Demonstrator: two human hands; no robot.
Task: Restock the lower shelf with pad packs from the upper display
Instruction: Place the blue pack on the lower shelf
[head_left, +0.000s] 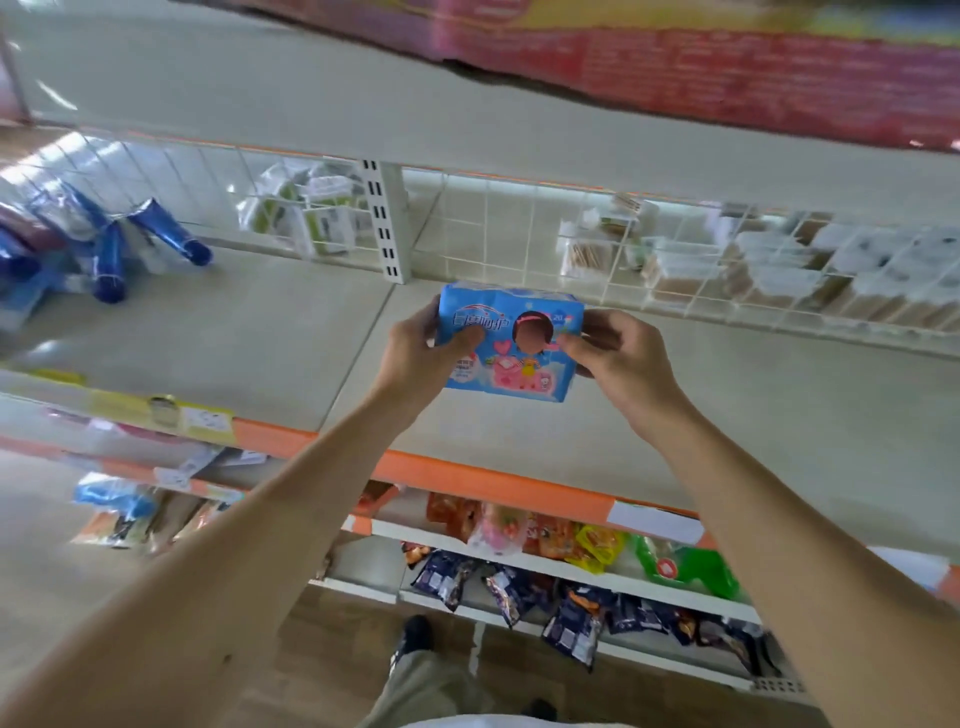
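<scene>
A beige shelf with an orange front edge fills the middle of the view, and a white wire fence runs along its back. Above it sits another beige shelf carrying a long red and pink display, blurred beyond reading. Below the orange edge, two lower shelves hold snack bags: orange and yellow ones on the upper, dark blue ones beneath.

On the left of the middle shelf lie blue tubes, tipped over and leaning on one another. Behind the fence are white and green packets and, to the right, clear boxes of brown sticks.

The person holds a blue and pink pad pack out over the middle shelf, near its centre and in front of the fence; whether it touches the shelf cannot be told. The left hand grips the pack's left end, thumb across the front. The right hand pinches the right end, thumb on the front, fingers curled behind. A dark shoe shows on the floor below.
</scene>
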